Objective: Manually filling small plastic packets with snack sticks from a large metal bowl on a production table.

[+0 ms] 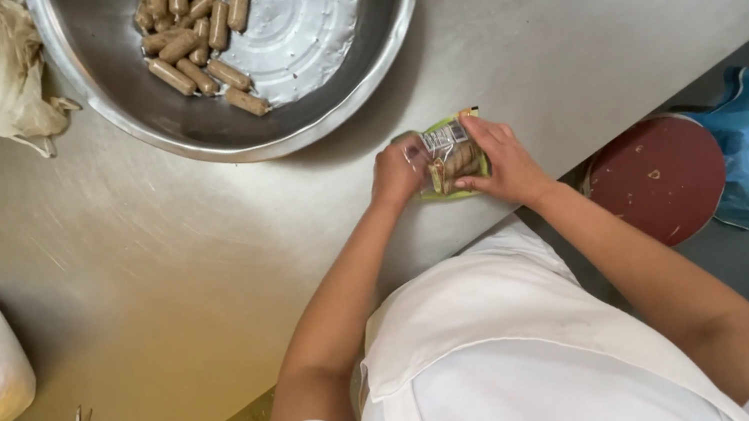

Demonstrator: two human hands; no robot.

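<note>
Both hands, left hand (397, 172) and right hand (500, 159), clamp a clear green-edged sausage packet (450, 157) on the steel table (151, 268).

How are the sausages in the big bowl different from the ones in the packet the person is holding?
The sausages in the metal bowl lie loose and unwrapped; those in the green packet are sealed under clear plastic. The bowl holds a large pile, the packet only a few. The bowl's sausages lie untouched, while the left hand and right hand grip the packet. Both are small brown sausages of like shape.
</note>
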